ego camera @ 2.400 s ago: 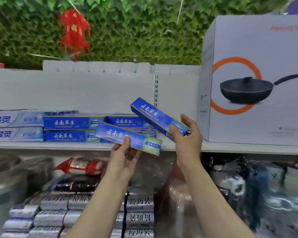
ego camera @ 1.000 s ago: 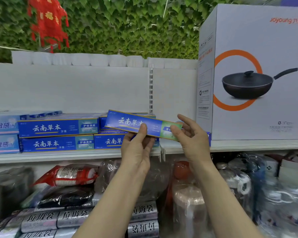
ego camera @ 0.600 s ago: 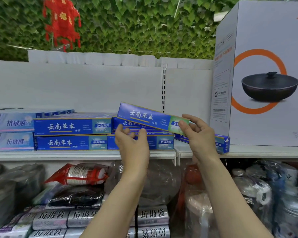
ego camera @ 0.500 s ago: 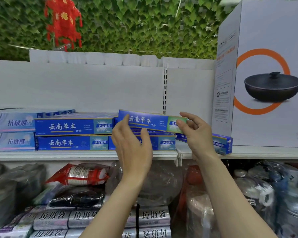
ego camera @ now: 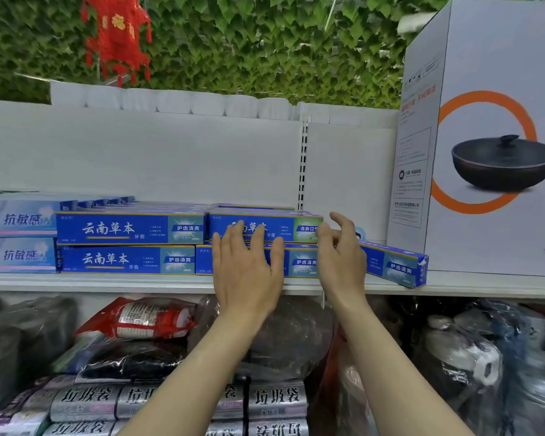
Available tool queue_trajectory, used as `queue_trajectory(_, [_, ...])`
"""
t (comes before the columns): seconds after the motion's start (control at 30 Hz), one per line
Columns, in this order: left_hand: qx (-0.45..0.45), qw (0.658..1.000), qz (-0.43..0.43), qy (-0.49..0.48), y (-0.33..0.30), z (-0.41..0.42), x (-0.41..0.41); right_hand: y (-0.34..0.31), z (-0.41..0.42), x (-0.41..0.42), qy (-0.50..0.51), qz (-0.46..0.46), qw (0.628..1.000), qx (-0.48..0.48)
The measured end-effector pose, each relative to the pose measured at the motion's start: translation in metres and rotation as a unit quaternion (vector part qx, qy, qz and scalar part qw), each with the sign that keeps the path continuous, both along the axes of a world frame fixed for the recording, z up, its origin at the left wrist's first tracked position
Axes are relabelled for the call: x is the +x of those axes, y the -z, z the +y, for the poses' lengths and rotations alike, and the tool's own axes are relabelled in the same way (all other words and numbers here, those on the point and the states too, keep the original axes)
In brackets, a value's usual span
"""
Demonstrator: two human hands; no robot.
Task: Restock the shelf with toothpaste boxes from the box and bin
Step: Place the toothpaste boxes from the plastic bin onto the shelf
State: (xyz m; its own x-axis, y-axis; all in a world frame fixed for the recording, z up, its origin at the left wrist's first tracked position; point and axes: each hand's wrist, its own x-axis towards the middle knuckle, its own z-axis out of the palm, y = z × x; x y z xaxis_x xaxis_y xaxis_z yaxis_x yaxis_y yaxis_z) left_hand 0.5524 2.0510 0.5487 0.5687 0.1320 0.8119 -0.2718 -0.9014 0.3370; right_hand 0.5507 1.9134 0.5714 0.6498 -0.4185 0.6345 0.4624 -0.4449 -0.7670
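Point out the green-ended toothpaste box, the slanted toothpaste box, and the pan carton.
green-ended toothpaste box (ego camera: 299, 228): head view, front face near its green end.
slanted toothpaste box (ego camera: 397, 265): head view, blue front face.
pan carton (ego camera: 497, 58): head view, white front face.

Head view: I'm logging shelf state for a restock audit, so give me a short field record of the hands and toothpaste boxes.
left hand: left hand, fingers straight, against the stacked boxes' fronts
right hand: right hand, fingers loosely curled at the top box's right end
top box: blue-and-green toothpaste box, lying flat on the stack
stray box: blue toothpaste box, lying angled beside the white pan carton
surface: white metal shelf
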Motion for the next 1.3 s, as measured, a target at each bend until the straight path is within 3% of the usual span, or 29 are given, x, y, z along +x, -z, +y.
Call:
queue_trajectory(0.23, [0.047,0.991,0.116,-0.042,-0.020,0.002,0.011,-0.010,0.001,0.003,-0.047,0.068,0.996,-0.035])
queue_trajectory(0.73, [0.055,0.985,0.160,-0.034,-0.039,0.004,0.023,-0.018,0.008,0.010,-0.081,0.111,0.989,-0.052])
queue_trajectory(0.93, [0.007,0.995,0.081,0.066,-0.047,-0.029,0.010,-0.020,-0.011,-0.017,-0.069,0.049,0.996,-0.004])
queue_trajectory(1.1, [-0.079,0.965,0.068,0.240,-0.046,-0.072,0.004,-0.018,-0.037,-0.040,-0.021,-0.003,0.999,0.036])
queue_trajectory(1.3, [-0.074,0.971,0.084,0.213,-0.037,-0.103,-0.009,-0.008,-0.076,-0.059,0.079,-0.043,0.996,0.009])
